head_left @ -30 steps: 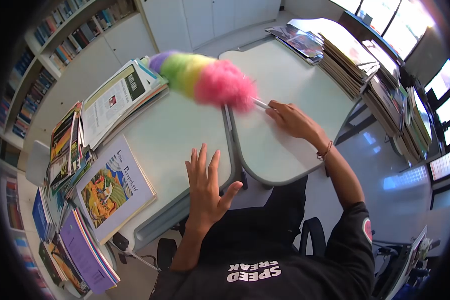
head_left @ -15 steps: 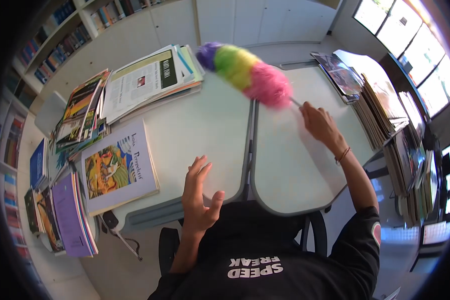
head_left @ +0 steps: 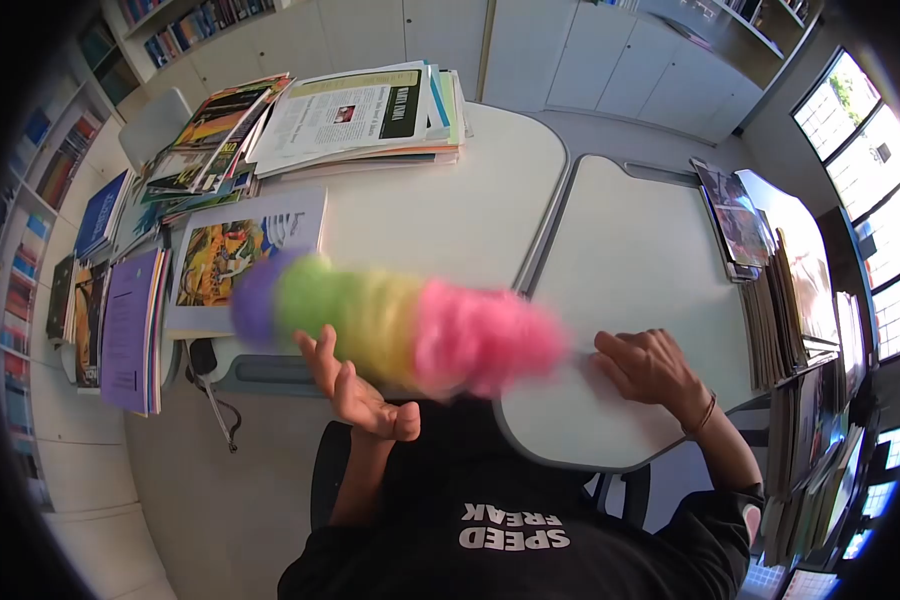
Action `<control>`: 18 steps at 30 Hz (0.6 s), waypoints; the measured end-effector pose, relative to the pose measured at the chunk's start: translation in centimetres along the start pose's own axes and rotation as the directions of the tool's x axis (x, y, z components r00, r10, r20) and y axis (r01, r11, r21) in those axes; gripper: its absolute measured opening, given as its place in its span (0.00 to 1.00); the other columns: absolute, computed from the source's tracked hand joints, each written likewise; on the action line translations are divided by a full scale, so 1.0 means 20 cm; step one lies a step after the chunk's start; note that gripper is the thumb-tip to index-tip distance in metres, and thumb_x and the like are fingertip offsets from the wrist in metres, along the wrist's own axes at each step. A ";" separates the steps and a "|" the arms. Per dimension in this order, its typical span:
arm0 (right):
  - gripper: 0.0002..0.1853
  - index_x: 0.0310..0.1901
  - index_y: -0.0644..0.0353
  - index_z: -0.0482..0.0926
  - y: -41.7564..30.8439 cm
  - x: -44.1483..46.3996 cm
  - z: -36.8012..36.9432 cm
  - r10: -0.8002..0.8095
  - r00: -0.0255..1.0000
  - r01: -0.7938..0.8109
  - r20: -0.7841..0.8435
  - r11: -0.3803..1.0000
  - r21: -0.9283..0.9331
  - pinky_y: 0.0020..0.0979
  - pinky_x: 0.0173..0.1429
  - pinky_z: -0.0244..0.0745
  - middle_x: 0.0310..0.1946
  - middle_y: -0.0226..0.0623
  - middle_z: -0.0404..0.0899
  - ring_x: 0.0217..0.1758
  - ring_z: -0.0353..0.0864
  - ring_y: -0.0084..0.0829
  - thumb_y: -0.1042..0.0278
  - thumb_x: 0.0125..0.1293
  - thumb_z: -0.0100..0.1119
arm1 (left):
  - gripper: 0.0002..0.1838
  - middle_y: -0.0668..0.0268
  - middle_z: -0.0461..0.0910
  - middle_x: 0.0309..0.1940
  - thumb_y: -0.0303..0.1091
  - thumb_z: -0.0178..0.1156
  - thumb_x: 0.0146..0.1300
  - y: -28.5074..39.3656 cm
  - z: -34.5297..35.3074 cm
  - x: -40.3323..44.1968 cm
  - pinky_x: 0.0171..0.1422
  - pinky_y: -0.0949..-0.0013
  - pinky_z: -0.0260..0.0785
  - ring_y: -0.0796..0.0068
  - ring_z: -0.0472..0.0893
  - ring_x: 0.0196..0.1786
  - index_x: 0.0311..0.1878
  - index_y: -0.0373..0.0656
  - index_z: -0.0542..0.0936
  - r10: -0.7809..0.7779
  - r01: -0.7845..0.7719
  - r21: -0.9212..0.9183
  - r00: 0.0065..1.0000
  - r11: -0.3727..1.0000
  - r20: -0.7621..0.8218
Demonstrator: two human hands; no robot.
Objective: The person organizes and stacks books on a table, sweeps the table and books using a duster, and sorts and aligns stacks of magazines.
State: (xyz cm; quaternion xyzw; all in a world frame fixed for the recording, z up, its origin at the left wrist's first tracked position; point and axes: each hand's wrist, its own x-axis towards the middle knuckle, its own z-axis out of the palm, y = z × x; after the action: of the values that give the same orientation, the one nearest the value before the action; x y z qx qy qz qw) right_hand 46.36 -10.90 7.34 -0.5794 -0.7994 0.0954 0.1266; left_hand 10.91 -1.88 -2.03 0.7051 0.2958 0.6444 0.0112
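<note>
A fluffy duster (head_left: 400, 325), banded purple, green, yellow and pink, is blurred by motion above the front of the tables. My right hand (head_left: 650, 370) is closed around its handle, over the right table (head_left: 630, 240). My left hand (head_left: 360, 395) is open, palm up with the fingers apart, right by the green and yellow part of the duster; whether it touches the fluff I cannot tell. The duster's purple end partly covers a magazine (head_left: 210, 265) with a colourful picture on its cover, on the left table (head_left: 420, 220).
Stacked magazines and papers (head_left: 360, 115) lie at the back of the left table. Purple-covered booklets (head_left: 130, 330) stand at its left edge. More stacks (head_left: 790, 300) line the right side. Bookshelves (head_left: 210, 30) and white cabinets (head_left: 620, 60) stand behind; a black chair (head_left: 332, 460) is beneath me.
The duster has swung from the far middle of the tables toward me and to the left. My right hand has come nearer my body. My left hand has turned palm up, and the view has shifted.
</note>
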 end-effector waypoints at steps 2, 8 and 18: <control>0.08 0.41 0.58 0.75 0.12 -0.06 0.06 0.015 0.999 -0.022 -0.028 0.966 -0.259 0.45 0.27 0.69 0.20 0.44 0.81 0.18 0.78 0.48 0.63 0.75 0.57 | 0.38 0.43 0.65 0.76 0.53 0.55 0.68 0.00 0.00 -0.01 0.84 0.36 0.48 0.38 0.61 0.81 0.75 0.39 0.64 0.029 -0.028 0.068 0.999 0.997 -0.015; 0.12 0.36 0.60 0.77 0.47 -0.13 -0.07 0.299 0.944 -0.319 -0.137 0.934 -0.160 0.46 0.30 0.70 0.20 0.45 0.81 0.20 0.78 0.51 0.61 0.76 0.55 | 0.37 0.44 0.65 0.77 0.52 0.55 0.69 0.09 0.04 0.03 0.85 0.37 0.45 0.39 0.58 0.82 0.75 0.40 0.65 -0.280 0.279 0.051 0.960 0.959 0.007; 0.18 0.35 0.62 0.78 0.58 -0.35 -0.07 0.385 0.911 -0.410 -0.144 0.877 -0.249 0.53 0.34 0.69 0.21 0.51 0.80 0.25 0.78 0.60 0.56 0.79 0.50 | 0.32 0.50 0.65 0.77 0.42 0.56 0.72 0.16 0.08 0.08 0.86 0.39 0.46 0.40 0.58 0.83 0.76 0.40 0.66 -0.529 0.523 0.098 0.847 0.847 0.046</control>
State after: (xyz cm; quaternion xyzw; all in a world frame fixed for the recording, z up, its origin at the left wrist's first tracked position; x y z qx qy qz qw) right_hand 59.40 -13.88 4.62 -0.7469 -0.6620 -0.0184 0.0587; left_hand 13.57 -3.27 0.34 0.6194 0.5032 0.5785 0.1688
